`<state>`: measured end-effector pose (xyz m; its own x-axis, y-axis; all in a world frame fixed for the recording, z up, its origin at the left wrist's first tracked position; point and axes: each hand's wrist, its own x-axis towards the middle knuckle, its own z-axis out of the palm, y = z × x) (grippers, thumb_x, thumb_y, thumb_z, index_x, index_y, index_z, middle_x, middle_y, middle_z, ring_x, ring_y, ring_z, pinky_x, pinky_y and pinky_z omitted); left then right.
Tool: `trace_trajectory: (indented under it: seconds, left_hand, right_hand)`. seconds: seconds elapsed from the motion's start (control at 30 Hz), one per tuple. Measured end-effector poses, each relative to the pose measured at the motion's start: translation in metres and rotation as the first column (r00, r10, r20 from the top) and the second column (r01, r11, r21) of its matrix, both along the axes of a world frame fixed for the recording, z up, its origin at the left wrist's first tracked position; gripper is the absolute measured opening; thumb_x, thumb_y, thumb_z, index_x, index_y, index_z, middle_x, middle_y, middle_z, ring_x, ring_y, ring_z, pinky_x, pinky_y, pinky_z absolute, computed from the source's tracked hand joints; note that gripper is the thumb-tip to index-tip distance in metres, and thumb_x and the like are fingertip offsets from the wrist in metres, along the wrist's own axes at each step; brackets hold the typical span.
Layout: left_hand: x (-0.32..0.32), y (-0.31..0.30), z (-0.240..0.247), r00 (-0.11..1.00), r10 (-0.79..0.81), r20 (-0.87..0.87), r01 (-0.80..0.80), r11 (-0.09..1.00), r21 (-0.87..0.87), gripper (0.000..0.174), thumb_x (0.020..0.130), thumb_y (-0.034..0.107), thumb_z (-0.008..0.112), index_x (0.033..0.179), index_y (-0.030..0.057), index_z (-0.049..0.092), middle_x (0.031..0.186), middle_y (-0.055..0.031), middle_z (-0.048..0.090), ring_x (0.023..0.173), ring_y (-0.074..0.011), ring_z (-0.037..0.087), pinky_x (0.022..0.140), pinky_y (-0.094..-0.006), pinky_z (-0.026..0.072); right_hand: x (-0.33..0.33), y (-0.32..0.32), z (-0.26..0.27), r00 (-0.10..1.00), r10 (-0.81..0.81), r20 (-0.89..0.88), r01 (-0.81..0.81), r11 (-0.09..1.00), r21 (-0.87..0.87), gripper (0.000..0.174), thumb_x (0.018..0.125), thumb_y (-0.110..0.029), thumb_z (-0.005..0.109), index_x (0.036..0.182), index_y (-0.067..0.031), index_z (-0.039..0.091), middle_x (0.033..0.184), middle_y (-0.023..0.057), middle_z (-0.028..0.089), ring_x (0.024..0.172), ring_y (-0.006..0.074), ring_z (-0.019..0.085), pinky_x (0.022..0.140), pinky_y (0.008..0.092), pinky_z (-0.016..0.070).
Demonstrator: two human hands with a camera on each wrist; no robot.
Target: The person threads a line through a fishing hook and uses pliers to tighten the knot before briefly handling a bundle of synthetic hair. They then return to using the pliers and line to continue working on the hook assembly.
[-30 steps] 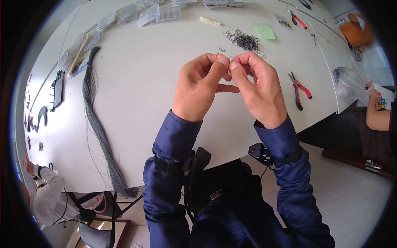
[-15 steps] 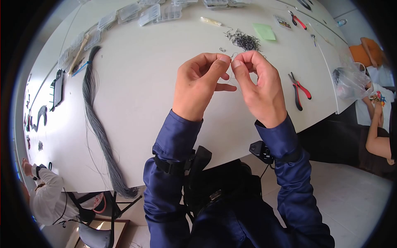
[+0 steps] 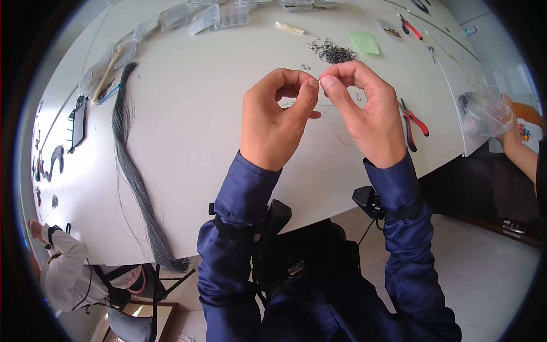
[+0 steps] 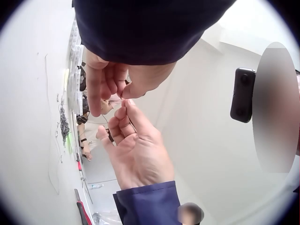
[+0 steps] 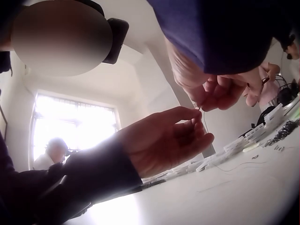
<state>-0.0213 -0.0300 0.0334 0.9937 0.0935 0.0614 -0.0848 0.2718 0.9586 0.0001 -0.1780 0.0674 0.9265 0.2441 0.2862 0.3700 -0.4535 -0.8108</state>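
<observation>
In the head view the left hand (image 3: 275, 122) and right hand (image 3: 370, 117) almost meet above the white table (image 3: 216, 114). Thumb and forefinger of each pinch a tiny dark piece (image 3: 318, 80), too small to identify. A thin line (image 3: 338, 135) curves below the fingers. One small hook (image 3: 359, 97) shows between the hands. Beyond them lies a pile of dark hooks (image 3: 335, 52). The left wrist view has the left hand (image 4: 115, 82) above the right hand (image 4: 143, 157); in the right wrist view the right hand (image 5: 215, 89) is above the left hand (image 5: 161, 140).
A long grey bundle of strands (image 3: 135, 171) lies at left. Clear plastic boxes (image 3: 205, 20) line the far edge. Red-handled pliers (image 3: 419, 124) are close to the right hand, a green paper (image 3: 364, 43) farther back. Other people sit at both sides, one holding a plastic bag (image 3: 484, 114).
The right hand has shifted slightly right, its fingers spread wider from the palm. More of the thin line shows below the hands. The hook seen at the fingertips earlier is no longer distinct there.
</observation>
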Motion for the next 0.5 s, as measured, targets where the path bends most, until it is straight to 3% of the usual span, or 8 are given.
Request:
trace_trajectory:
  seconds: [0.33, 0.5]
  left_hand:
    - [-0.001, -0.006, -0.004, 0.998, 0.045, 0.036, -0.044, 0.999, -0.026, 0.020, 0.095, 0.009, 0.062, 0.097, -0.0106, 0.061, 0.091, -0.0096, 0.063, 0.085, -0.0128, 0.062, 0.068, -0.0304, 0.0628]
    - [-0.002, -0.006, -0.004, 0.999, -0.034, 0.027, 0.037, 0.994, -0.099, 0.023, 0.097, 0.015, 0.062, 0.102, -0.0081, 0.061, 0.092, -0.0076, 0.061, 0.083, -0.0117, 0.061, 0.073, -0.0345, 0.0630]
  right_hand:
    - [-0.003, 0.002, -0.008, 0.992, -0.003, 0.123, 0.011, 0.998, -0.067, 0.015, 0.093, -0.016, 0.064, 0.094, -0.0016, 0.063, 0.083, 0.0089, 0.066, 0.077, 0.0217, 0.062, 0.074, 0.0352, 0.0504]
    - [-0.002, 0.002, -0.011, 0.992, -0.030, 0.119, 0.035, 0.998, -0.046, 0.013, 0.093, -0.015, 0.063, 0.093, -0.0022, 0.062, 0.082, 0.0083, 0.066, 0.077, 0.0215, 0.062, 0.074, 0.0351, 0.0502]
